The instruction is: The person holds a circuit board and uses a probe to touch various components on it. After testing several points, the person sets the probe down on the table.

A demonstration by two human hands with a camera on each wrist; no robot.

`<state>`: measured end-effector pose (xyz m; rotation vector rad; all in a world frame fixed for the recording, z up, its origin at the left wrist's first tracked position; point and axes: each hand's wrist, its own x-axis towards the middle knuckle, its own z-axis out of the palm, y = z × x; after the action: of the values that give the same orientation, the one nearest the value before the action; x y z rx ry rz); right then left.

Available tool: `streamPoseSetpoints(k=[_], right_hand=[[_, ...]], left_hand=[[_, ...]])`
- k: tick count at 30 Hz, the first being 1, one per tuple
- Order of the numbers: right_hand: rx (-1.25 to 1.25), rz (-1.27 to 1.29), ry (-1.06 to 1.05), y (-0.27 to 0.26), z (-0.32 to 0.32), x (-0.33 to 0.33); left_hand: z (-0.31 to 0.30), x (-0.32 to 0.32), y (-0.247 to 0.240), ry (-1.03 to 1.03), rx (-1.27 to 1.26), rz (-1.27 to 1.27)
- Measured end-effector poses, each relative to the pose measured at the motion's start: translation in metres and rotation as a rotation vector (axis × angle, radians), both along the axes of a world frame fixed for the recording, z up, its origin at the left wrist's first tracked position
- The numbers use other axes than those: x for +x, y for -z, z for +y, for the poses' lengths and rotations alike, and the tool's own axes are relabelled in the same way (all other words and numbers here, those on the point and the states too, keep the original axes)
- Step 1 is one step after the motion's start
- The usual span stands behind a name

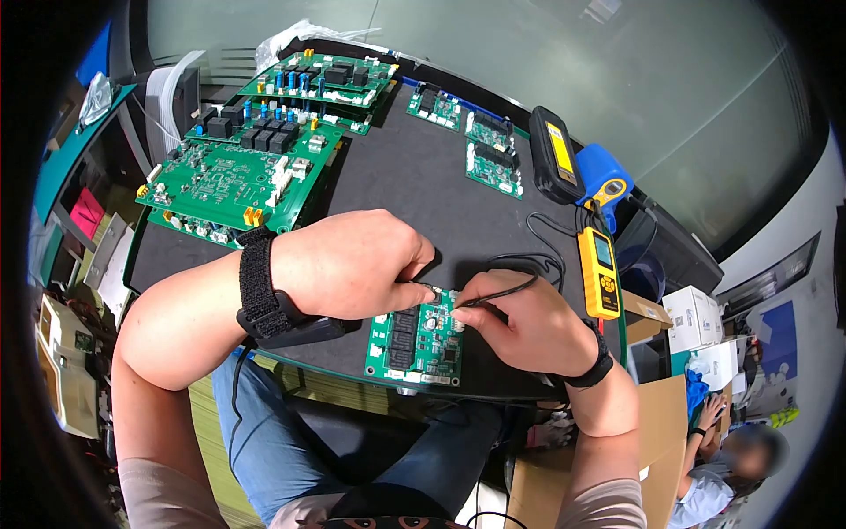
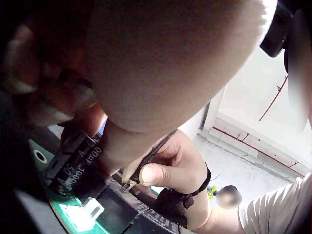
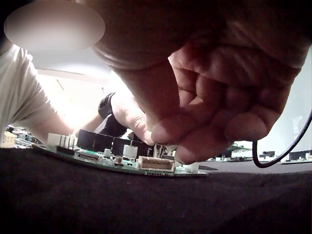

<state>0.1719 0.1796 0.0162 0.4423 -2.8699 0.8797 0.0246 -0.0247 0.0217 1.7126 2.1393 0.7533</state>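
A green circuit board (image 1: pixel 434 354) with a row of black relays (image 1: pixel 402 340) lies near the table's front edge. My left hand (image 1: pixel 348 264) is at its far edge. In the left wrist view, thumb and finger pinch a black cylindrical capacitor (image 2: pixel 73 165) marked 50 V, standing over the board. Between thumb and fingertips my right hand (image 1: pixel 529 326) holds the end of a thin black test lead (image 1: pixel 498 296). Its metal tip (image 2: pixel 127 185) points down at the board beside the relays. A white connector (image 3: pixel 156 164) sits just below the right fingertips.
Large green boards (image 1: pixel 220 181) are stacked at the left. Several small boards (image 1: pixel 493 167) lie at the back. To the right are a yellow handheld meter (image 1: pixel 601 275), a black-cased device (image 1: pixel 555 154) and a blue tool (image 1: pixel 604 172). A cable loop (image 1: pixel 551 256) crosses the mat.
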Motion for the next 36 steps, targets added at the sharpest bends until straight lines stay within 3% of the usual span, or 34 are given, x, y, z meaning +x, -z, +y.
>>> streamPoseSetpoints(k=[36], right_hand=[[0.015, -0.057, -0.027, -0.0019, 0.0027, 0.0004]], left_hand=[[0.0016, -0.0001, 0.0016, 0.000, -0.001, 0.008]])
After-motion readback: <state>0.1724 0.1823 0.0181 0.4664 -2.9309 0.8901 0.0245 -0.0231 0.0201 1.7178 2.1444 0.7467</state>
